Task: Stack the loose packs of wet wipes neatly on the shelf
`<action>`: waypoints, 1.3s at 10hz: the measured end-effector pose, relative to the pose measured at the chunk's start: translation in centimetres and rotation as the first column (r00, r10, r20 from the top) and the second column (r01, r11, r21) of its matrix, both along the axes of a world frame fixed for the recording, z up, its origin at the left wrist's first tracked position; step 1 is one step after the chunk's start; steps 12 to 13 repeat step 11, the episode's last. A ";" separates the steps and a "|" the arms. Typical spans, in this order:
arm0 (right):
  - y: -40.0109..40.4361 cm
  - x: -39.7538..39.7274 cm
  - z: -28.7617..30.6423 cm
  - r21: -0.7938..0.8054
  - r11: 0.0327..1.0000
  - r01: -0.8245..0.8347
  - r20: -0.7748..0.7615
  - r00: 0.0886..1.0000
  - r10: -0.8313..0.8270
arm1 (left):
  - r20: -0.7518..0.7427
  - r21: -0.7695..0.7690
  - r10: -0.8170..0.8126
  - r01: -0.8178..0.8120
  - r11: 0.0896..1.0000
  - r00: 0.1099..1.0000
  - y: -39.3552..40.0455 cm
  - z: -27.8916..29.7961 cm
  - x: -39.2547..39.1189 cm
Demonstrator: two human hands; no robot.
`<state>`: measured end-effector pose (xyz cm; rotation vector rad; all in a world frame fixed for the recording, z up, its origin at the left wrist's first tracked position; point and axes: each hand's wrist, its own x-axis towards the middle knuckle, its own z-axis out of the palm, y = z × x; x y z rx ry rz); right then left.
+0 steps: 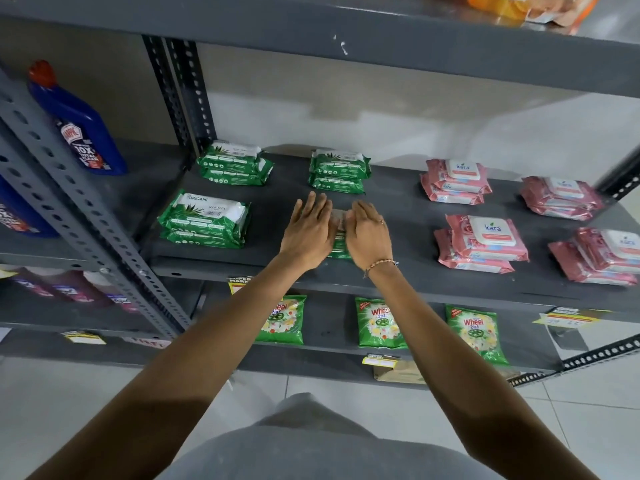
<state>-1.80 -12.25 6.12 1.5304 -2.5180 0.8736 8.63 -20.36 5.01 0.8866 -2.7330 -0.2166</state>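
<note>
On the dark grey shelf (398,216) lie green wet-wipe packs in small stacks: one at the front left (204,220), one at the back left (235,164), one at the back middle (339,171). Another green stack (340,242) sits at the front middle, mostly hidden under my hands. My left hand (308,230) and my right hand (369,233) rest flat on it, fingers spread, one on each side. Pink wet-wipe stacks lie to the right: back (455,181), far back right (561,197), front (485,244), front far right (602,256).
A blue cleaner bottle (78,123) stands on the neighbouring shelf at left, behind a perforated steel post (86,216). Green detergent sachets (381,323) stand on the shelf below. An upper shelf (346,39) overhangs. Price tags hang at the shelf edges.
</note>
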 end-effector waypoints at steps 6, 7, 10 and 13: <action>12.0 -17.4 0.2 0.239 0.914 0.327 -0.129 0.944 -0.304 | 0.027 -0.126 0.105 -0.101 0.987 0.994 4.0 -0.9 -2.3; 12.1 -17.4 -0.2 0.223 0.918 0.329 -0.131 0.943 -0.307 | 0.043 -0.127 0.116 -0.110 0.986 0.992 4.2 -1.0 -2.3; 12.3 -16.3 0.7 0.286 0.891 0.352 -0.091 0.936 -0.341 | 0.058 -0.073 0.077 -0.073 0.995 0.995 4.1 -0.9 -1.7; 13.0 -14.8 1.1 0.107 0.916 0.387 -0.116 0.920 -0.375 | -0.004 0.014 0.043 -0.043 0.999 0.999 3.7 0.2 -1.9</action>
